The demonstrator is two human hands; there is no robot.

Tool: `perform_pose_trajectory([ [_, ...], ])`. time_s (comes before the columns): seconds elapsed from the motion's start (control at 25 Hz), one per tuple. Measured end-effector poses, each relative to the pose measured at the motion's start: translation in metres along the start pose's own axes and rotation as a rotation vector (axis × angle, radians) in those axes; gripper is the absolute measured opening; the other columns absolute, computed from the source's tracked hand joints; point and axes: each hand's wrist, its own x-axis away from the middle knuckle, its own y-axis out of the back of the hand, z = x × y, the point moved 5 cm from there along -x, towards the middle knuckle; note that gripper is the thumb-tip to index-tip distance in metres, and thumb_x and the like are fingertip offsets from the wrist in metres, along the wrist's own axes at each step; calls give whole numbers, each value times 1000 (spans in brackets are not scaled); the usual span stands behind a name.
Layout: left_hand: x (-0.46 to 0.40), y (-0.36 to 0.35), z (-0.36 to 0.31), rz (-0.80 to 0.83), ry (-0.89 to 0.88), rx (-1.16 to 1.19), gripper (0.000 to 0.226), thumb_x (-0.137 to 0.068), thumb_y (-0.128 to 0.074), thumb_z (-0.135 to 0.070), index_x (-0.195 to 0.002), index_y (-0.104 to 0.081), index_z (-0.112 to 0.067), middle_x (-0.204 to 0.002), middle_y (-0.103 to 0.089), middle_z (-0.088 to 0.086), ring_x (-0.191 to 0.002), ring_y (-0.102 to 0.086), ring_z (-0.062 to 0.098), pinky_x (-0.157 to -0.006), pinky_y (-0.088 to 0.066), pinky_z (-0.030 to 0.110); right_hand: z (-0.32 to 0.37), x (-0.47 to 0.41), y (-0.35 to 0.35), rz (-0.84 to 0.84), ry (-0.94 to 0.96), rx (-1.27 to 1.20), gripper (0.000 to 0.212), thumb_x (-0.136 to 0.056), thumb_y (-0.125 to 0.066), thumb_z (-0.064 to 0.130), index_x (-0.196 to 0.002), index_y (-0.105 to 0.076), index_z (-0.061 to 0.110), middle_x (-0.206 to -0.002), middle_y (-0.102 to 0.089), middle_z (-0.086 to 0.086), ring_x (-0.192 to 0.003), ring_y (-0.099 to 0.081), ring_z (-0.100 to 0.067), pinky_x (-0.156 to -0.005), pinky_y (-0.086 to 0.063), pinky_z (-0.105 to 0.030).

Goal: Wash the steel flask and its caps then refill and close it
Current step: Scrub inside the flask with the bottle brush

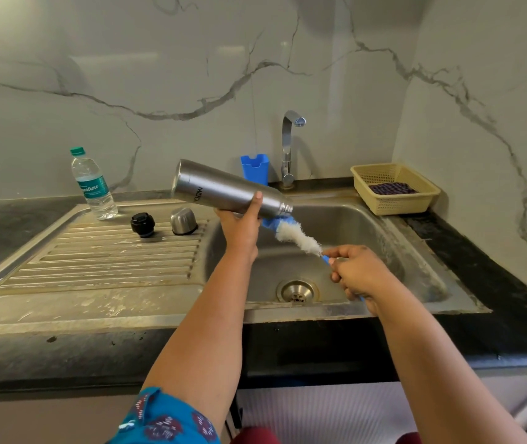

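Observation:
My left hand [241, 224] grips the steel flask [223, 189] from below and holds it almost level over the sink basin [367, 238], its open threaded mouth pointing right and slightly down. In my right hand [356, 272] I hold the blue handle of a bottle brush [297, 235]. Its white and blue bristle head lies just below the flask's mouth, outside it. The black inner cap [142, 224] and the steel outer cap [184, 221] stand on the ribbed drainboard [95, 261], left of the basin.
A plastic water bottle [93, 184] with a green cap stands at the back of the drainboard. The tap [288, 145] rises behind the basin beside a blue holder [255, 169]. A beige basket [395, 189] with a dark cloth sits at the back right. No water runs.

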Motion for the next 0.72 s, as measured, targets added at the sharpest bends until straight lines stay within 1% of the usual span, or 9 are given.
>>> perform_pose_trajectory([
  [0.08, -1, 5, -7, -13, 9, 45, 85, -86, -75, -17, -152, -22, -19, -146, -48, 8, -128, -54, 26, -84, -59, 33, -2, 0, 10, -60, 34, 84, 17, -97, -50, 14, -107, -62, 23, -73, -58, -4, -53, -43, -12, -44, -33, -24],
  [0.12, -3, 11, -10, -32, 9, 48, 83, -86, -76, -17, -151, -25, -19, -145, -48, 8, -128, -54, 27, -80, -59, 31, -1, 0, 18, -104, 54, 140, 17, -97, -50, 16, -106, -62, 24, -75, -59, -3, -54, -45, -13, -44, -34, -24],
  [0.2, -2, 21, -14, -80, 16, 12, 79, -85, -77, -16, -148, -29, -20, -144, -50, 7, -127, -55, 27, -88, -57, 37, 1, 1, 33, -156, 80, 148, 16, -97, -50, 17, -104, -62, 27, -75, -59, -4, -56, -46, -15, -45, -35, -25],
  [0.28, 1, 25, -14, -119, 31, -21, 77, -85, -77, -15, -147, -32, -20, -142, -51, 6, -125, -56, 25, -98, -53, 43, 7, 2, 34, -112, 94, 88, 17, -98, -50, 19, -102, -62, 29, -75, -58, -7, -58, -45, -15, -45, -36, -27],
  [0.4, 3, 27, -13, -114, 48, -45, 72, -85, -77, -18, -144, -36, -19, -138, -53, 6, -119, -58, 23, -96, -54, 42, 12, 8, 12, -33, 149, 226, 15, -98, -49, 19, -100, -60, 28, -79, -59, -4, -63, -50, -15, -50, -39, -25],
  [0.48, -1, 29, -13, -67, 58, -84, 68, -84, -78, -23, -140, -40, -20, -137, -56, 5, -119, -59, 22, -93, -55, 39, 12, 6, 4, -67, 180, 346, 16, -98, -48, 18, -106, -59, 27, -90, -59, -1, -71, -53, -12, -54, -38, -24],
  [0.56, -3, 32, -12, -34, 73, -150, 65, -83, -79, -27, -137, -43, -20, -133, -59, 5, -117, -61, 22, -84, -55, 31, 17, -2, 4, -75, 175, 368, 20, -98, -47, 16, -112, -57, 26, -99, -60, -3, -75, -53, -9, -55, -37, -23],
  [0.6, -3, 33, -12, -36, 74, -179, 68, -83, -79, -27, -139, -41, -18, -132, -59, 5, -115, -61, 21, -85, -54, 31, 23, -7, 4, -77, 186, 379, 21, -98, -48, 15, -115, -56, 25, -101, -60, -3, -76, -53, -8, -57, -37, -22],
  [0.72, -9, 39, -11, -75, 51, -243, 79, -84, -78, -23, -144, -27, -14, -124, -53, 2, -113, -57, 20, -103, -48, 39, 59, -29, 2, -150, 308, 466, 32, -96, -49, 12, -126, -53, 23, -113, -61, -6, -89, -57, -15, -74, -42, -28],
])
